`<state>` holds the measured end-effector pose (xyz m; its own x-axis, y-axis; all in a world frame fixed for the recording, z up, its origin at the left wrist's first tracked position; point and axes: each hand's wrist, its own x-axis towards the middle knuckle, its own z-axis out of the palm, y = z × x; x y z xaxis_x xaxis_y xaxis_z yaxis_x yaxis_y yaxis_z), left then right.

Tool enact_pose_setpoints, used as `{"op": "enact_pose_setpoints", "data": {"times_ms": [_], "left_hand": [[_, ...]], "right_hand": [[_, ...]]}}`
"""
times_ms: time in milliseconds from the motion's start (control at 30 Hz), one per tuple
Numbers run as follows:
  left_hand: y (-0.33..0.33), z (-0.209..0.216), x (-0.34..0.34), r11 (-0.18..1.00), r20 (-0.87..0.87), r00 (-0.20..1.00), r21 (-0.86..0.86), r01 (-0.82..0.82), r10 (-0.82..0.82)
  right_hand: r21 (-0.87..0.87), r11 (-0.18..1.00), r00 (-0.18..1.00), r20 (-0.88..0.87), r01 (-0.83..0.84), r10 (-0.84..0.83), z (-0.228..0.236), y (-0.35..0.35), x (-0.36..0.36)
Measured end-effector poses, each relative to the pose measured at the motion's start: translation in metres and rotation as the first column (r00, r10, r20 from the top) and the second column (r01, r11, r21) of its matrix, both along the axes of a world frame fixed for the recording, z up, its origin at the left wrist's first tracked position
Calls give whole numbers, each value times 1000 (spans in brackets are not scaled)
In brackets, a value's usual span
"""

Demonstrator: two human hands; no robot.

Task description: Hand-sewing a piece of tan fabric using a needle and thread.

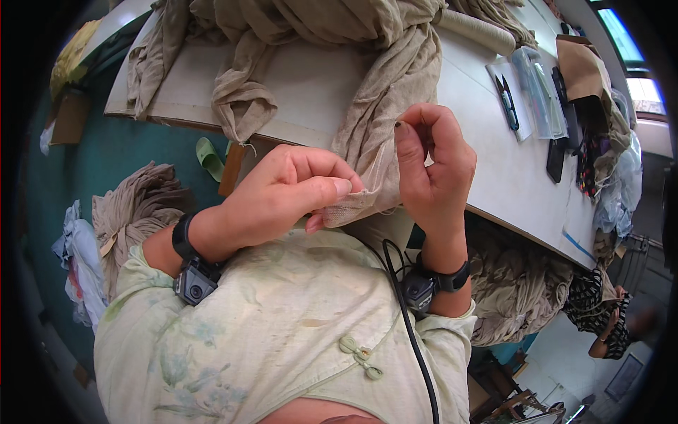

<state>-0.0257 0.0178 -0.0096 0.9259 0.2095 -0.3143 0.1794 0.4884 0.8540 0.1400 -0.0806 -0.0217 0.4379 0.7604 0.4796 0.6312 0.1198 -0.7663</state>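
Note:
A long beige cloth (392, 78) hangs off the table's near edge toward me, its end between my two hands. My left hand (282, 187) pinches the hem of this end between thumb and forefinger, with other fingertips behind it. Just right of the cloth, my right hand (438, 162) is raised, its thumb and forefinger pressed together. Whatever that pinch holds, if anything, is too small to make out.
On the white table (522, 169) lie black thread snips (507, 102), a clear plastic case (540, 92), a dark phone (556, 161) and a cloth roll (477, 32). Cloth heaps (138, 201) flank me. A green slipper (209, 158) lies on the floor. Another person (600, 318) is at far right.

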Motion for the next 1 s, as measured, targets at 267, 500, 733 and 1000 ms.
{"op": "enact_pose_setpoints", "data": {"times_ms": [267, 500, 733, 1000], "left_hand": [[-1, 7, 6, 999, -43, 999, 42, 0, 2], [-2, 5, 6, 999, -66, 998, 47, -16, 19], [-2, 4, 8, 999, -93, 995, 24, -37, 39], [-3, 1, 7, 999, -93, 995, 21, -27, 29]], "right_hand": [[-28, 999, 1000, -18, -17, 16, 2, -1, -1], [-19, 1000, 1000, -3, -21, 21, 1, 0, -1], [-35, 999, 1000, 22, 0, 1, 2, 1, -1], [-20, 999, 998, 66, 26, -24, -1, 2, -1]]}}
